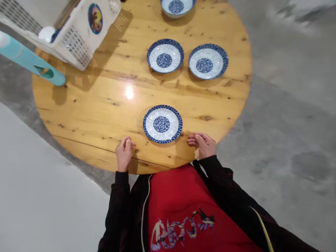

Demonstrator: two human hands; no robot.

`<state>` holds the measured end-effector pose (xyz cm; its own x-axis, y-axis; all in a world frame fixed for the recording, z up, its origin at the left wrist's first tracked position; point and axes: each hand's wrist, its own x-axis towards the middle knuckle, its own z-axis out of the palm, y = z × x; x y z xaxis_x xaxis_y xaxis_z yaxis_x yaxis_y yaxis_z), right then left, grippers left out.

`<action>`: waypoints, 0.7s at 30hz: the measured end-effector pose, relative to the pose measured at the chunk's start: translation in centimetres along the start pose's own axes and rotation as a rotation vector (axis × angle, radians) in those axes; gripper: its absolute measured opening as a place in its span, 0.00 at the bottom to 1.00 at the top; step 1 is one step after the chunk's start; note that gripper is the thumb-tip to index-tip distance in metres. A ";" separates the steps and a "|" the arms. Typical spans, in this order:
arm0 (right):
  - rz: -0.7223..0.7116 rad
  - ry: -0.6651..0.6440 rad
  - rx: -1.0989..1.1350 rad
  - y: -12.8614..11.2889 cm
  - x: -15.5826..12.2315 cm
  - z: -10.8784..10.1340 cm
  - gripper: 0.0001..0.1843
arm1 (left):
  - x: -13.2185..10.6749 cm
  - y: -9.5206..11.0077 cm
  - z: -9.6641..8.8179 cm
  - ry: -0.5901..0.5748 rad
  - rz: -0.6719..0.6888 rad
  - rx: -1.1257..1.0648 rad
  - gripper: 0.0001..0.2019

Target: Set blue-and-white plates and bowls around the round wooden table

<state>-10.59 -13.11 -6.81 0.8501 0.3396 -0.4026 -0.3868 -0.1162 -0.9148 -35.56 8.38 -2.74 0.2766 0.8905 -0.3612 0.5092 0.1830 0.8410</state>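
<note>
Grey, blotchy floor (275,115); round, knotty wooden table (105,115); bright glare (129,92) on its top.

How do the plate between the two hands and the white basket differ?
The plate is round; the basket is boxy with slotted walls. The plate is patterned blue and white; the basket is mostly white with an oval sticker. The plate looks smaller than the basket. Both rest on the table.

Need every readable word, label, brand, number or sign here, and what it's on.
None reads with certainty.
Red shirt: large patterned lettering, too stylised and skewed to read.
Round sticker on the white basket: any wording too small to read.
Nearest plate: blue pattern, no text visible.
</note>
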 end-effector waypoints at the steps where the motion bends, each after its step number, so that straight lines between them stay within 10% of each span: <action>1: -0.001 0.023 -0.002 -0.1 -0.5 -0.2 0.22 | -0.1 -0.1 -0.3 0.005 -0.008 0.004 0.19; 14: 0.077 -0.067 -0.012 1.9 -4.5 -2.6 0.22 | -4.5 -0.8 -0.3 0.105 -0.042 0.023 0.23; 21: 0.053 0.046 0.020 1.5 -4.5 -7.9 0.17 | -8.3 -0.7 2.5 0.044 -0.050 0.029 0.24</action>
<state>-12.17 -22.19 -6.61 0.8436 0.2901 -0.4519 -0.4385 -0.1137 -0.8915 -36.15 -0.21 -1.35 0.2142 0.8983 -0.3835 0.5452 0.2158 0.8101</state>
